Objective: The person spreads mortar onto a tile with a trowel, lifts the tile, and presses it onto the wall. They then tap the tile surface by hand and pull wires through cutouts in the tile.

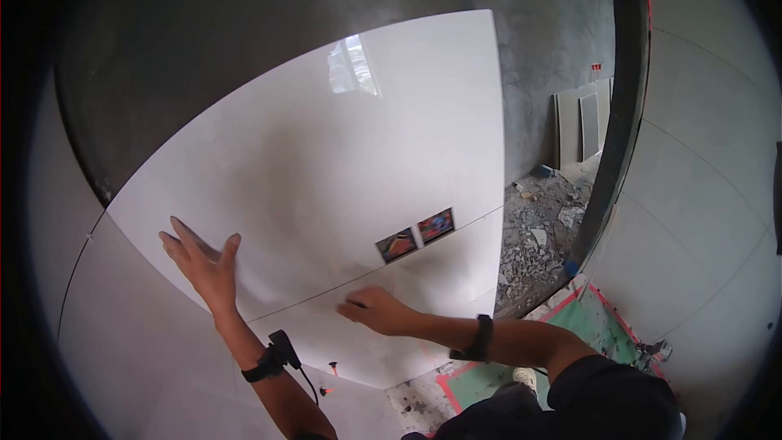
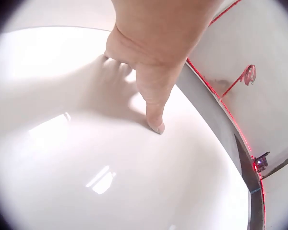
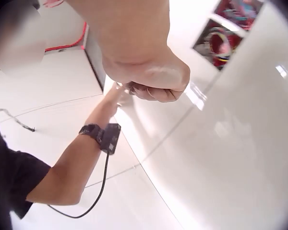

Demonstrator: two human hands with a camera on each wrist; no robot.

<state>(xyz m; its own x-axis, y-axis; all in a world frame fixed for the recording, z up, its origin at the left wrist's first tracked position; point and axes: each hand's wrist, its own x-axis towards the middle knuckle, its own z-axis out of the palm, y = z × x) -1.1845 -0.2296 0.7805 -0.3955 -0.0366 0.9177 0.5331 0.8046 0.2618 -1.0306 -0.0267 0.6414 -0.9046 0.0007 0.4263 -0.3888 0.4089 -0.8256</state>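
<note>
A large glossy white tile [image 1: 326, 155] covers the wall, above a thin seam with another white tile [image 1: 456, 277]. My left hand [image 1: 205, 265] has its fingers spread and fingertips on the upper tile near its left edge; in the left wrist view the thumb of the left hand [image 2: 153, 72] touches the glossy surface. Just below the seam is my right hand [image 1: 379, 310], fingers curled and nothing visible in them. The right wrist view shows the right hand [image 3: 156, 86] as a fist near the tile; contact cannot be told. Two rectangular cutouts with wires [image 1: 397, 245] lie right of centre.
Grey bare wall [image 1: 546, 24] rises behind the tile. Rubble [image 1: 542, 236] and leaning panels [image 1: 568, 130] are beyond the opening at right. A green mat with pink edging [image 1: 481, 371] lies on the floor. Small red-and-black pieces [image 1: 332, 368] sit at the lower tile joint. Red laser lines cross the left wrist view.
</note>
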